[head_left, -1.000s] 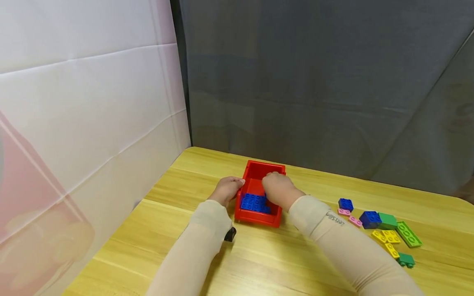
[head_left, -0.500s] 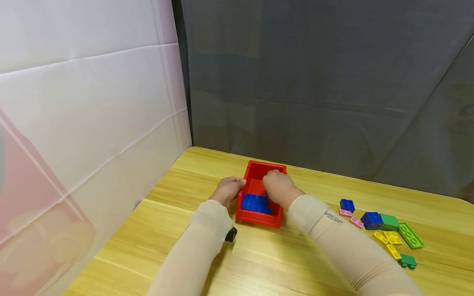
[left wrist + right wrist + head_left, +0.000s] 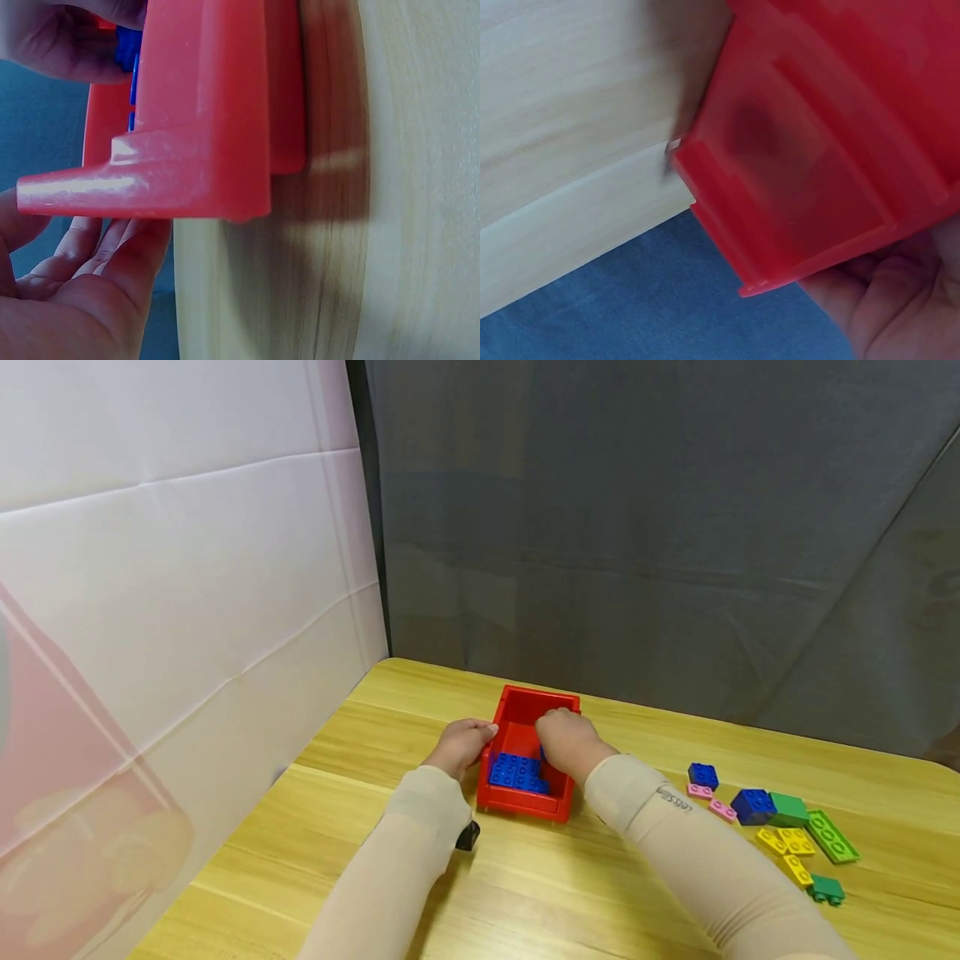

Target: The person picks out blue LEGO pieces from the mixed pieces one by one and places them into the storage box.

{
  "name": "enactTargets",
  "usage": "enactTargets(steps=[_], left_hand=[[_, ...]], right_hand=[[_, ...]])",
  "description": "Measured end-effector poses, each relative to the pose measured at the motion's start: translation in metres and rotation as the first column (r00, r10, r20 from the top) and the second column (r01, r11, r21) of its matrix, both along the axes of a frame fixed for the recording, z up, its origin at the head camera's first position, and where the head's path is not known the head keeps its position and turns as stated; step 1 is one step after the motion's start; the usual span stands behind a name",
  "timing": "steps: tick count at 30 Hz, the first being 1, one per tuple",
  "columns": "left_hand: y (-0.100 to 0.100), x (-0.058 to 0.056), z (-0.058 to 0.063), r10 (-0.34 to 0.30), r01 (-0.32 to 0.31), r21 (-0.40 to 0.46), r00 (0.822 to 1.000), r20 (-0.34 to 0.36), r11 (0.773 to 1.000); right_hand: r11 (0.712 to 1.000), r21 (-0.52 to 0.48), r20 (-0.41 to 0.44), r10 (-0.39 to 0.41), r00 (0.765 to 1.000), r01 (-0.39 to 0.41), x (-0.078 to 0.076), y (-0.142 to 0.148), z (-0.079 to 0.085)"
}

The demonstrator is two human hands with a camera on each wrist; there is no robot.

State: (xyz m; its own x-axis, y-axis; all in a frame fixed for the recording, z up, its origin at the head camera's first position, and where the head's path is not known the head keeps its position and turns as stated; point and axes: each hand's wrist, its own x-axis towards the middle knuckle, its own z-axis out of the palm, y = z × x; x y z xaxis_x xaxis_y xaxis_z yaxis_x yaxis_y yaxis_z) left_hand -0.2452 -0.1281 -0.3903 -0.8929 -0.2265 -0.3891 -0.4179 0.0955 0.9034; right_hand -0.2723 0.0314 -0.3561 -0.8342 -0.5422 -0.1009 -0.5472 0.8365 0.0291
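Note:
A red open-topped bin (image 3: 521, 800) stands on the table, its near end holding blue studded toy bricks (image 3: 515, 772) set side by side. My left hand (image 3: 459, 746) grips the bin's left wall, thumb at the rim and fingers against the outside, as the left wrist view shows. Over the right wall reaches my right hand (image 3: 572, 745), its fingers down inside the bin. Seen from the left wrist, a blue brick (image 3: 129, 49) is pinched in those fingers. In the right wrist view the bin's outer wall (image 3: 795, 180) hides the fingertips.
To the right on the wooden table (image 3: 570, 893) lie loose bricks: blue (image 3: 753, 807), pink (image 3: 722, 811), yellow (image 3: 795, 841), green (image 3: 789, 811) and a lime plate (image 3: 831, 837). A grey curtain (image 3: 637, 543) hangs behind the table, a white cloth (image 3: 225, 568) at left.
My right hand has shifted slightly to the right inside the bin. The left hand keeps its grip on the wall, and the bricks inside the bin look the same.

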Motion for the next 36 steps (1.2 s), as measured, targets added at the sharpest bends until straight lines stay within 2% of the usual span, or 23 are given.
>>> enactTargets(steps=[8, 20, 26, 36], left_hand=[[0.001, 0.000, 0.001, -0.002, 0.002, 0.008, 1.000, 0.000, 1.000], [0.003, 0.001, 0.001, 0.006, -0.006, 0.007, 1.000, -0.007, 1.000], [0.004, 0.000, 0.001, 0.017, -0.017, 0.003, 1.000, 0.007, 1.000], [0.004, 0.001, 0.001, 0.017, -0.017, 0.008, 1.000, 0.001, 1.000]], right_hand=[[1.000, 0.007, 0.024, 0.001, 1.000, -0.002, 0.000, -0.001, -0.002], [1.000, 0.027, 0.003, 0.008, 1.000, -0.008, 0.000, 0.000, -0.001], [1.000, 0.024, 0.021, -0.008, 1.000, 0.007, -0.001, -0.002, -0.002], [0.991, -0.122, 0.107, -0.048, 0.993, 0.061, -0.009, -0.013, -0.006]])
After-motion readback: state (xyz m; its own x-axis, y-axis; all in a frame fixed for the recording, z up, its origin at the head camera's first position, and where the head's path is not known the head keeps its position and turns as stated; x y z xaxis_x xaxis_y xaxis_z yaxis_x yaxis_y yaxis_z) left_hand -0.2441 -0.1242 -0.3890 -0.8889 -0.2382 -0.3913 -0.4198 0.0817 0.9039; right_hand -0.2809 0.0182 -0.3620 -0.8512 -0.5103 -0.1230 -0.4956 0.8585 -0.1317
